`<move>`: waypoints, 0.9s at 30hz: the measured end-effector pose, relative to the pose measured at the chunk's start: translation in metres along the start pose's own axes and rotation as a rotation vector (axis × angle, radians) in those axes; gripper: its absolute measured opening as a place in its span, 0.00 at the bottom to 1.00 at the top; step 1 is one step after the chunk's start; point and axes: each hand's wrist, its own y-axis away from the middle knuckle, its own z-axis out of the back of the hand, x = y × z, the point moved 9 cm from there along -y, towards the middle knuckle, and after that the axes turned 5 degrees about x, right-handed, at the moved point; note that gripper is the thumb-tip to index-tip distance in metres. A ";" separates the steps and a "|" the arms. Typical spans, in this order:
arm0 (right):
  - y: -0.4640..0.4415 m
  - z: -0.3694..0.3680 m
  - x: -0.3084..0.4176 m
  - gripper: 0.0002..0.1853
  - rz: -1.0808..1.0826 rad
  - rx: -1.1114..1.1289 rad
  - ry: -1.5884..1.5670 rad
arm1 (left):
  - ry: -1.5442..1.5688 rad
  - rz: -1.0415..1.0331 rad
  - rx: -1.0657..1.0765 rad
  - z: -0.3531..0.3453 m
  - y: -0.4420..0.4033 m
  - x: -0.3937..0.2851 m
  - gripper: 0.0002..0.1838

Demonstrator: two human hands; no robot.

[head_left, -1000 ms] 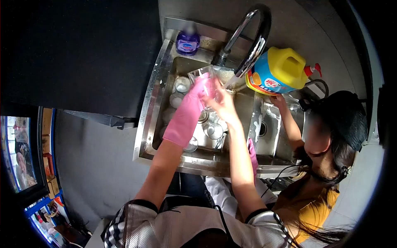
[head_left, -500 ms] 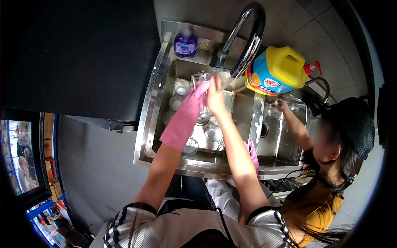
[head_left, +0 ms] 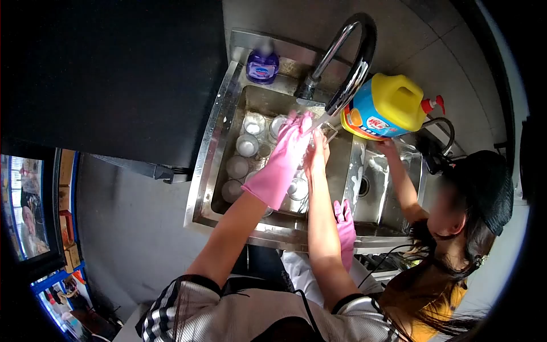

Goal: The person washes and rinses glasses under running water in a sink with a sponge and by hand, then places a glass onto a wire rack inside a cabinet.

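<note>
My left hand, in a pink rubber glove, is under the running tap, with water falling on its fingers. Motion smears those fingers, so their grip is unclear. Close against it on the right, my bare right hand appears curled round a clear drinking glass, whose tilted rim shows beyond the fingers. Below and left of my hands, several clear glasses stand in the left basin of the steel sink. My gloved forearm partly covers some of them.
A chrome tap arches over the basin. A purple soap bottle stands on the back ledge. Right of the tap is a large yellow-and-blue detergent jug. A co-worker reaches into the right basin; a pink glove is at the front edge.
Both hands have shifted slightly right and turned under the stream. The glass that stood upright between them now shows tilted to the right. More glasses in the basin are uncovered.
</note>
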 end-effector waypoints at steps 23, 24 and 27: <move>-0.025 -0.009 -0.020 0.18 0.008 -0.085 0.067 | 0.143 0.300 -0.106 0.027 0.014 -0.009 0.26; -0.016 -0.017 -0.014 0.18 0.041 -0.047 0.135 | 0.178 0.376 -0.117 0.028 0.017 -0.011 0.26; -0.015 -0.026 -0.003 0.19 0.113 -0.034 0.000 | 0.167 0.275 -0.112 0.028 0.011 -0.011 0.27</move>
